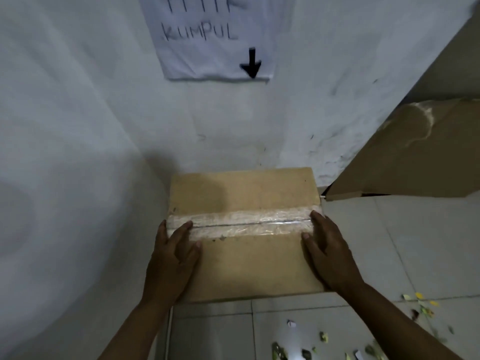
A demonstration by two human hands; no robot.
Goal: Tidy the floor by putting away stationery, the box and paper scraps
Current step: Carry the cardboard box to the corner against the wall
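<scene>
A taped cardboard box (244, 229) sits at centre frame on the tiled floor (415, 242), pushed into the corner against a white wall (78, 126); the left hand (171, 258) lies flat, fingers spread, on its 9 o'clock edge; the right hand (327, 250) lies flat and open on its 3 o'clock edge; paper scraps (322, 336) litter the tiles at 5 o'clock; a paper sign (207, 37) reading "KUMPUL", with a downward arrow, hangs at 12 o'clock; a larger carton (415, 152) stands at 2 o'clock.
</scene>
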